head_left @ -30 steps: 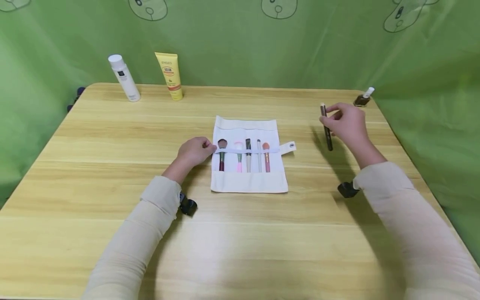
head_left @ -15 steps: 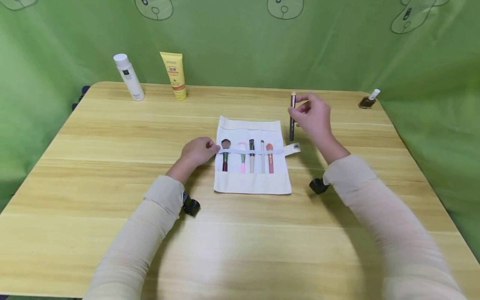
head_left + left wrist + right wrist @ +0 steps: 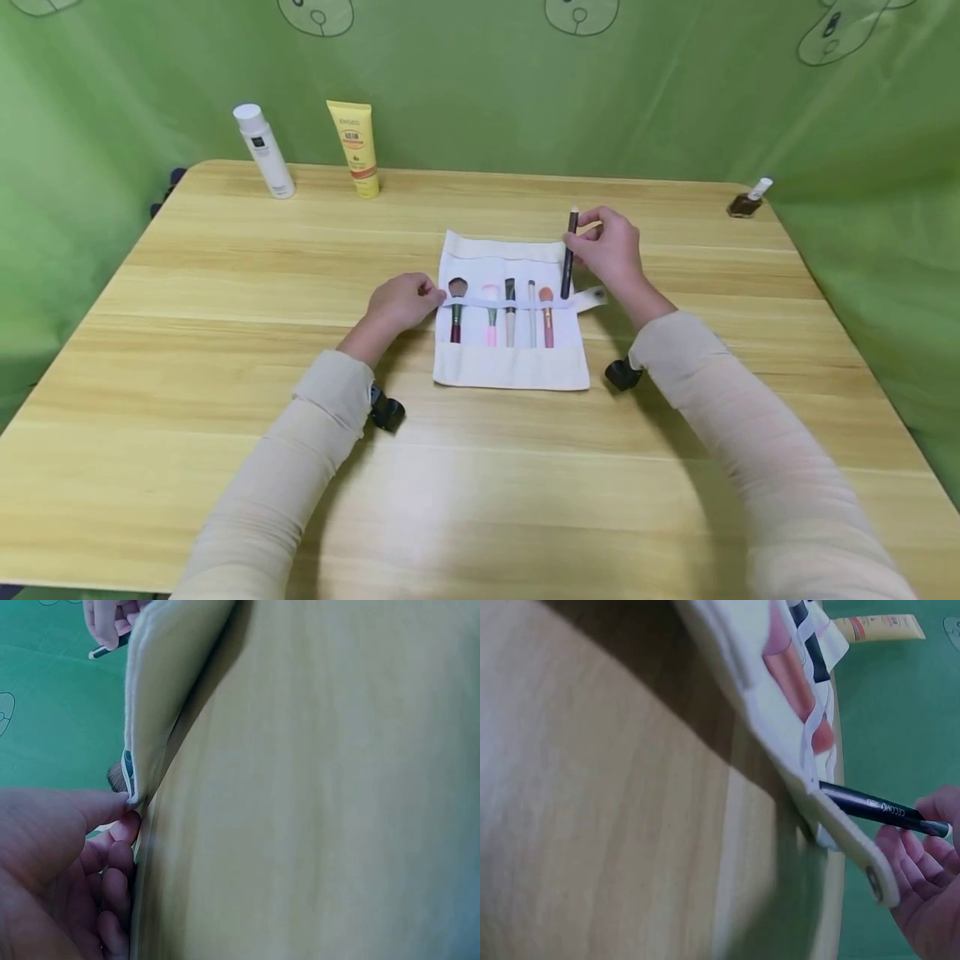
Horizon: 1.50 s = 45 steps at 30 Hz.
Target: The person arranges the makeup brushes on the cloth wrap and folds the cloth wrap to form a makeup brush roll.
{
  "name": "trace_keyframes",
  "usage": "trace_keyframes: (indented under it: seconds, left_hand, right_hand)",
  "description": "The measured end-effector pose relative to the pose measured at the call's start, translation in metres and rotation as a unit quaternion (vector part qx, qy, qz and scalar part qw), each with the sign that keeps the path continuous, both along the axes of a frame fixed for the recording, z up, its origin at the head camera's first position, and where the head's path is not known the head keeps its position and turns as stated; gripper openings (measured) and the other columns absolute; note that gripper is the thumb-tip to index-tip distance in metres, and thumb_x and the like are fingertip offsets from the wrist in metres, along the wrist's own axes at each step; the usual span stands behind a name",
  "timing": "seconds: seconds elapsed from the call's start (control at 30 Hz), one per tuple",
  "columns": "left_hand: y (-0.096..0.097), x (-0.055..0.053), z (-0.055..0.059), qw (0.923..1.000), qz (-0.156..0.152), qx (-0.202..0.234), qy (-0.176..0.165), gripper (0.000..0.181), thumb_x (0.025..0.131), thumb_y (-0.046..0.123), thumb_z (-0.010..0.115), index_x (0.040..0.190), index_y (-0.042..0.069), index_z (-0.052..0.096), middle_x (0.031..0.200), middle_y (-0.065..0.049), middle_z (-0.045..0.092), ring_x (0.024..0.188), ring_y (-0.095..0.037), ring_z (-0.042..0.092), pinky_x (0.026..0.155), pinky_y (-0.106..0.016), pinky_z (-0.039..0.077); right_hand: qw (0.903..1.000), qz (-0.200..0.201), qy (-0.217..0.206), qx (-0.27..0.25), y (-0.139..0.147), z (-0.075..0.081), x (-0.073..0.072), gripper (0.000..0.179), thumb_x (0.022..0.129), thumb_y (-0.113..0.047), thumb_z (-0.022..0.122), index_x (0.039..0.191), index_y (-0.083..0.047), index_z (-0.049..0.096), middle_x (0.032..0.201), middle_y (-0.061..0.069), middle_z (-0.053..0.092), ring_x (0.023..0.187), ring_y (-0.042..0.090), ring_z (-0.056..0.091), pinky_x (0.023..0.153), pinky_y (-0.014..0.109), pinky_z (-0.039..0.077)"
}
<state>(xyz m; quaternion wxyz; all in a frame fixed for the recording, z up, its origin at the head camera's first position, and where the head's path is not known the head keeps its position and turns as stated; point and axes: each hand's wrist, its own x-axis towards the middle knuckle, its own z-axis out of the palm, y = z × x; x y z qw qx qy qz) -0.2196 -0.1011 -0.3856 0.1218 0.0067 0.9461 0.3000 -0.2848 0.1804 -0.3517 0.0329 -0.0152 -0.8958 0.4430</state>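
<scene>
A white cloth brush roll [image 3: 510, 368] lies unfolded on the table, several makeup brushes tucked upright under its elastic band. My left hand [image 3: 401, 302] pinches the roll's left edge at the band between thumb and forefinger, as the left wrist view also shows. With thumb and fingertips, my right hand [image 3: 611, 247] holds a slim black makeup pen [image 3: 569, 260] near its pale-tipped upper end. The pen's lower end is at the band on the right side, beside the peach-headed brush [image 3: 547, 318]. In the right wrist view the pen [image 3: 885, 810] meets the band behind the snap tab [image 3: 862, 855].
At the back left of the wooden table [image 3: 225, 500] stand a white bottle [image 3: 266, 158] and a yellow tube [image 3: 356, 150]. A dark nail polish bottle [image 3: 745, 203] with a white cap is near the back right corner. A green curtain [image 3: 465, 83] hangs behind.
My right hand has carried the makeup pen leftward from the table's right side, then down to the roll's right part. My left hand keeps its pinch on the roll's edge.
</scene>
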Motion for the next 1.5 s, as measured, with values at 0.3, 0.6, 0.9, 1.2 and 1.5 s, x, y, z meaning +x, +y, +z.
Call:
trace_keyframes:
  seconds: [0.3, 0.6, 0.9, 1.2, 1.5]
  left_hand:
    - [0.001, 0.0, 0.001, 1.0, 0.004, 0.0, 0.001, 0.027, 0.094, 0.038, 0.05, 0.087, 0.012, 0.056, 0.078, -0.004, 0.052, 0.072, -0.021, 0.047, 0.064, -0.03, 0.033]
    - [0.002, 0.001, 0.002, 1.0, 0.004, 0.0, -0.004, 0.027, 0.094, 0.038, 0.049, 0.087, 0.012, 0.055, 0.078, -0.004, 0.052, 0.072, -0.021, 0.047, 0.064, -0.03, 0.034]
    - [0.001, 0.001, 0.001, 1.0, 0.004, 0.002, -0.005, 0.027, 0.094, 0.038, 0.049, 0.087, 0.012, 0.056, 0.077, -0.004, 0.051, 0.072, -0.021, 0.047, 0.063, -0.03, 0.034]
    - [0.0, -0.002, 0.0, 0.9999, 0.0, -0.007, 0.01, 0.027, 0.094, 0.038, 0.05, 0.087, 0.013, 0.057, 0.08, -0.003, 0.054, 0.075, -0.021, 0.049, 0.067, -0.031, 0.035]
    - [0.0, -0.002, 0.001, 0.9999, -0.003, -0.01, 0.01, 0.026, 0.094, 0.037, 0.049, 0.088, 0.013, 0.056, 0.082, -0.004, 0.055, 0.076, -0.021, 0.049, 0.068, -0.031, 0.035]
  right_hand:
    - [0.9985, 0.012, -0.04, 0.034, 0.005, -0.009, -0.008, 0.029, 0.084, -0.019, 0.067, 0.105, -0.002, 0.056, 0.076, 0.006, 0.055, 0.065, 0.024, 0.059, 0.058, 0.03, 0.049]
    - [0.9876, 0.057, -0.08, 0.123, 0.009, -0.02, -0.007, 0.033, 0.084, -0.029, 0.065, 0.101, -0.002, 0.059, 0.09, 0.012, 0.053, 0.075, 0.021, 0.049, 0.061, 0.031, 0.042]
    - [0.9738, 0.119, -0.137, 0.137, 0.014, -0.017, -0.007, 0.04, 0.083, -0.033, 0.068, 0.105, -0.003, 0.053, 0.1, 0.015, 0.05, 0.087, 0.027, 0.045, 0.071, 0.037, 0.04]
    - [0.9507, 0.208, -0.147, 0.177, 0.015, -0.014, -0.01, 0.061, 0.083, -0.035, 0.069, 0.132, -0.007, 0.045, 0.111, 0.022, 0.051, 0.096, 0.032, 0.048, 0.079, 0.043, 0.041]
    - [0.939, 0.256, -0.149, 0.175, 0.018, -0.01, -0.007, 0.054, 0.083, -0.03, 0.069, 0.128, -0.006, 0.05, 0.114, 0.023, 0.051, 0.105, 0.034, 0.048, 0.087, 0.047, 0.039]
